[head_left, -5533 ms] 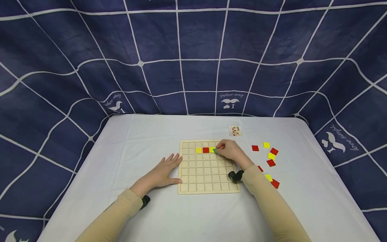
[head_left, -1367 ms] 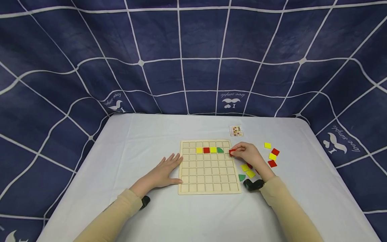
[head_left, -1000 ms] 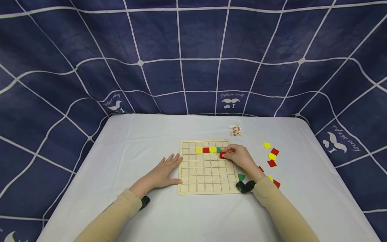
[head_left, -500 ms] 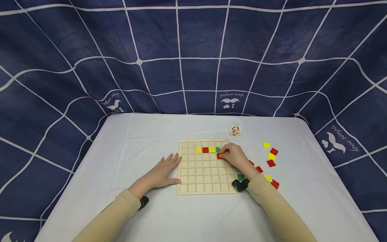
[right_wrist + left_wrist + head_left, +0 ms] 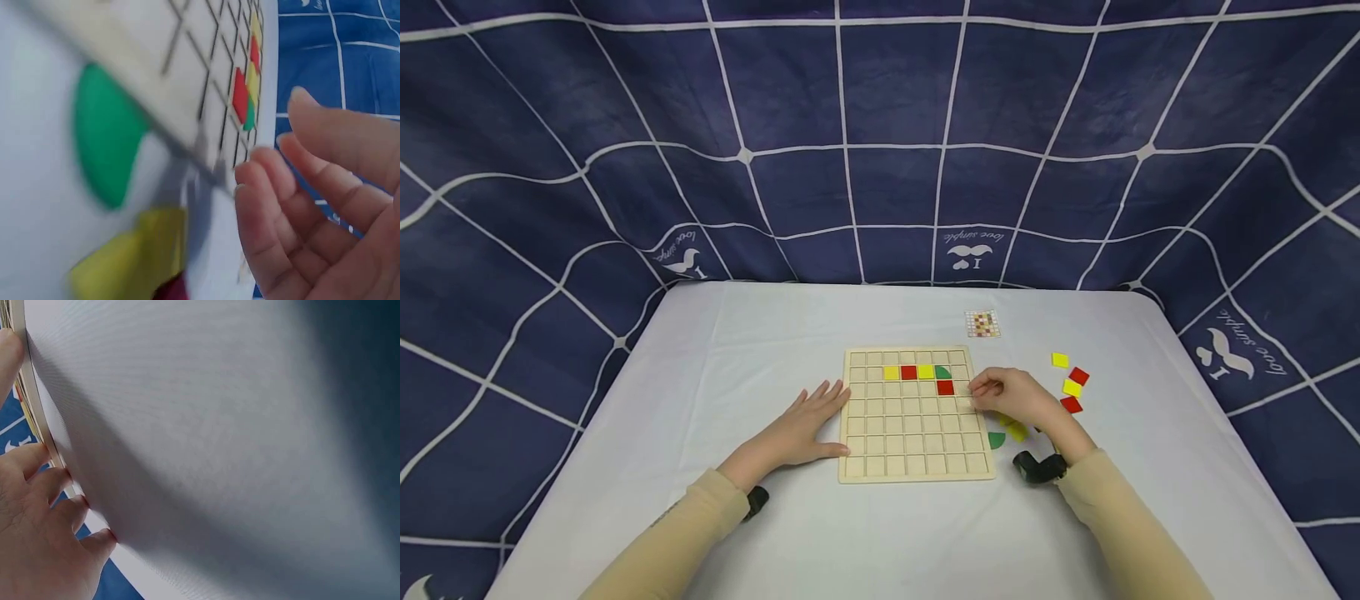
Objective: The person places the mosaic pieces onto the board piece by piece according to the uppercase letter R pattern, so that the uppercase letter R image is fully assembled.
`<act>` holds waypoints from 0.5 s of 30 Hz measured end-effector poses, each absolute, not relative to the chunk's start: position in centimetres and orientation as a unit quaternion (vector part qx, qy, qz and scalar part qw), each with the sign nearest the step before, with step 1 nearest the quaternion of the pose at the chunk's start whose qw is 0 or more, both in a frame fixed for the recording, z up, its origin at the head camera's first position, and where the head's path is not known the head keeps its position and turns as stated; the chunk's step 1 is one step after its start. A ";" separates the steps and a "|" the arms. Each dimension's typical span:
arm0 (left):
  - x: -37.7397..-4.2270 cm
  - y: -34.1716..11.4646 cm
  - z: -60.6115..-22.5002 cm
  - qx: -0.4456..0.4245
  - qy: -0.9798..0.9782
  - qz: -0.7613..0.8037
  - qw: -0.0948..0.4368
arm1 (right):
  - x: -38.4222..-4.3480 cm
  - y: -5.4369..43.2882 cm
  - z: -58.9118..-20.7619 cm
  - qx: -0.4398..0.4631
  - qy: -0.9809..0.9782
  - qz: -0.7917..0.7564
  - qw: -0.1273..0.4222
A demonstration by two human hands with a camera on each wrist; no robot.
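A wooden grid board (image 5: 898, 425) lies on the white table. In its upper part sit a yellow tile (image 5: 891, 372), a red tile (image 5: 909, 372), another yellow tile and a green quarter-circle tile (image 5: 942, 372) in a row. Just below the green one lies a second red tile (image 5: 945, 387). My left hand (image 5: 801, 429) rests flat beside the board, its fingers and thumb touching the left edge. Over the board's right edge hovers my right hand (image 5: 1013, 396), fingers loosely bent; the right wrist view shows nothing between thumb and fingertips.
Right of the board lie a loose green quarter-circle tile (image 5: 996, 440) and yellow tiles (image 5: 1017, 431), partly under my right hand. Farther right are several red and yellow tiles (image 5: 1072, 387). A small pattern card (image 5: 982, 324) lies behind the board. Blue gridded cloth (image 5: 895, 192) surrounds the table.
My right hand set the green quarter-circle, then a red tile into the board, let go and drew back to the right. The left hand stayed at the board's left edge.
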State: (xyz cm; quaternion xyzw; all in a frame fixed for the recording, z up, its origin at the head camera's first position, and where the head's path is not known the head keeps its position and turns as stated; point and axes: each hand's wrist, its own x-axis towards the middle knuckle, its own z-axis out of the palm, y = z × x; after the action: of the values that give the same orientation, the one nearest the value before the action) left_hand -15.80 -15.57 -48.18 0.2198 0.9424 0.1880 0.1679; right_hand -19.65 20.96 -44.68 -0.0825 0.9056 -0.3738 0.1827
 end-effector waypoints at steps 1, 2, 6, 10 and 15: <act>-15.8 -15.6 -48.2 0.219 0.942 0.189 0.169 | -19.3 21.4 -44.7 -0.087 0.904 -0.374 0.191; -15.8 -15.6 -48.1 0.220 0.942 0.192 0.168 | -18.9 21.7 -44.8 -0.091 0.903 -0.373 0.195; -15.9 -15.6 -48.2 0.220 0.941 0.195 0.165 | -17.6 23.0 -45.5 -0.102 0.906 -0.361 0.194; -15.9 -15.6 -48.2 0.220 0.942 0.192 0.163 | -16.5 23.8 -46.2 -0.112 0.910 -0.356 0.183; -15.9 -15.6 -48.1 0.224 0.942 0.191 0.163 | -15.5 24.1 -46.9 -0.127 0.917 -0.340 0.162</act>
State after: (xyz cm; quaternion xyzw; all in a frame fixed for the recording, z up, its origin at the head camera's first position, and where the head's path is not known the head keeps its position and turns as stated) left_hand -15.91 -15.58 -48.14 0.2236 0.9416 0.1914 0.1635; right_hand -15.49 24.10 -46.90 -0.1275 0.9174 -0.3405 0.1618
